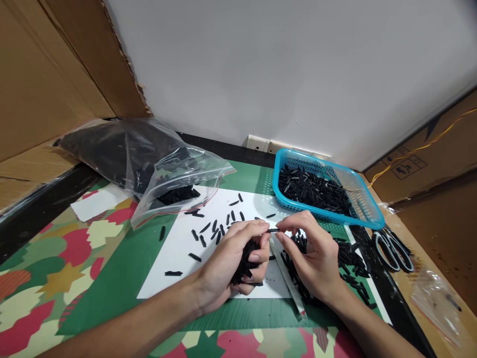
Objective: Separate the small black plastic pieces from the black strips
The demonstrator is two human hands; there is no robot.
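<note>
Left hand [234, 258] clenched around a bundle of black pieces [246, 261] over the white sheet [179, 258], right hand [313, 256] pinching one black piece [273, 230] just beside, blue basket [367, 211] beyond the sheet.

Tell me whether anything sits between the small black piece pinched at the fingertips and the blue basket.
Nothing visible does. The small black piece is pinched between the left hand and right hand; the blue basket stands just beyond, with only white paper and loose pieces lying flat.
</note>
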